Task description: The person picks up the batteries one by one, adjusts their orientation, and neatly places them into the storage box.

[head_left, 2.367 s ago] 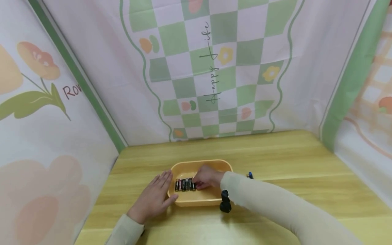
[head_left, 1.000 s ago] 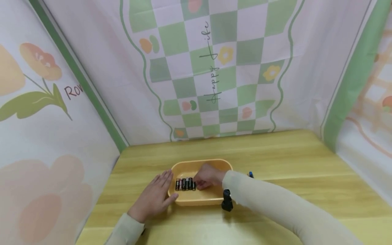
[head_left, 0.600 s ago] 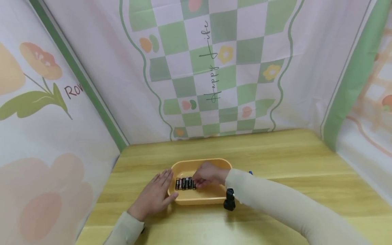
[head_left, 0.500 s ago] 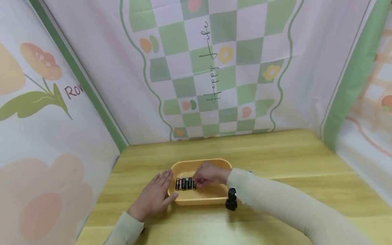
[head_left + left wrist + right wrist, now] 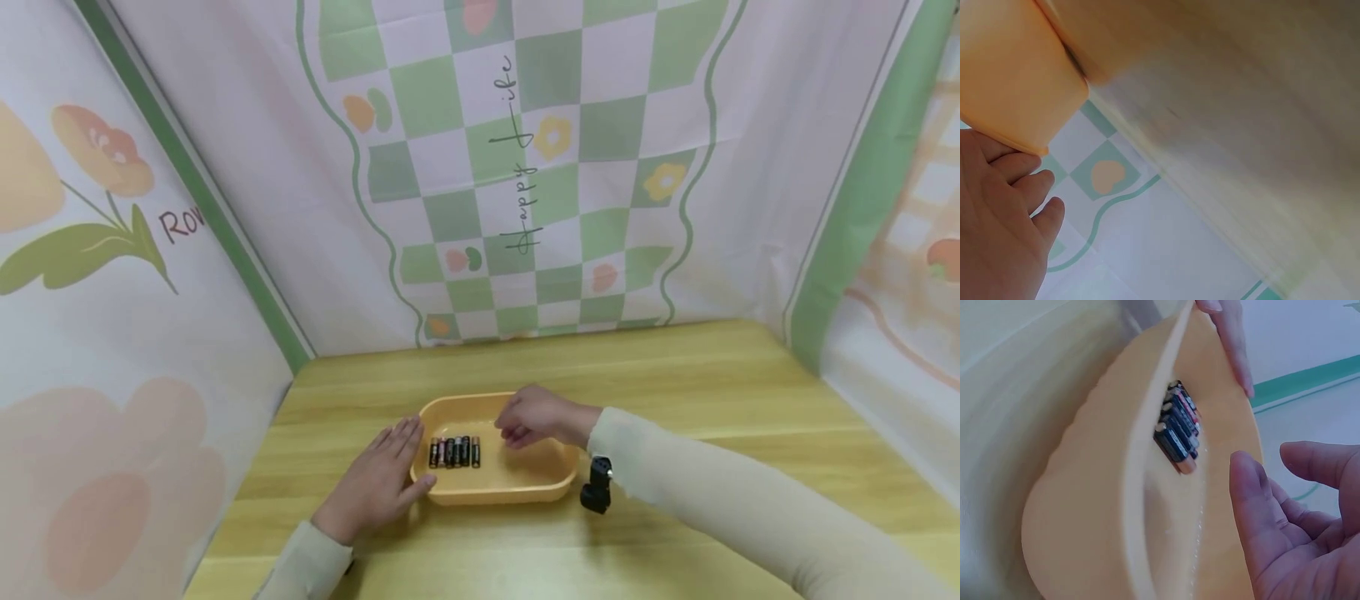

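Note:
Several small dark cylindrical batteries (image 5: 450,452) lie side by side in a row at the left of an orange plastic tray (image 5: 517,477). The rightmost battery (image 5: 476,452) lies slightly apart from the others, parallel to them. My left hand (image 5: 377,482) rests against the tray's left end, fingers extended; in the left wrist view its fingertips touch the rim. Over the tray's right half hovers my right hand (image 5: 542,417). In the right wrist view, that hand (image 5: 1300,528) has thumb and index finger apart with nothing between them.
The tray stands on a wood-grain table (image 5: 360,400). Behind it hangs a green-and-white checked cloth (image 5: 510,192), with a flower-printed cloth (image 5: 112,333) at the left. A black wrist camera (image 5: 597,485) hangs from the right sleeve near the tray's right end.
My right hand has let go of the rightmost battery and moved up and right, away from the row. The left hand stays put. A blue-tipped item right of the tray is now hidden by my sleeve.

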Motion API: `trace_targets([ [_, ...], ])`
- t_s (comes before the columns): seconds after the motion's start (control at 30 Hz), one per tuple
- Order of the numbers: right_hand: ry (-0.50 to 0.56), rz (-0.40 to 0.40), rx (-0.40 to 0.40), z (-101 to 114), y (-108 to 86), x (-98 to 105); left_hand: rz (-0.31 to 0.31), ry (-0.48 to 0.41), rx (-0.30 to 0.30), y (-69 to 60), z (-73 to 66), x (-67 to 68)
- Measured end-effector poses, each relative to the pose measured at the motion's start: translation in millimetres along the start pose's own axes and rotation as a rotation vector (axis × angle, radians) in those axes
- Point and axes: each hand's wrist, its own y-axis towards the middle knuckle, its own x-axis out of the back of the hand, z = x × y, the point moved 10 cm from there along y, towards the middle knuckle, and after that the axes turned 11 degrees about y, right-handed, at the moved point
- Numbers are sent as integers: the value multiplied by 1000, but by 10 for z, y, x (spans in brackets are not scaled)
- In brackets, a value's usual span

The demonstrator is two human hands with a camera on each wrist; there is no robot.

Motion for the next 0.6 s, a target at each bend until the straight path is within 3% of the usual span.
trace_targets([
  [0.6, 22, -37, 22, 169, -169, 532, 16, -20, 6, -9, 1, 6],
])
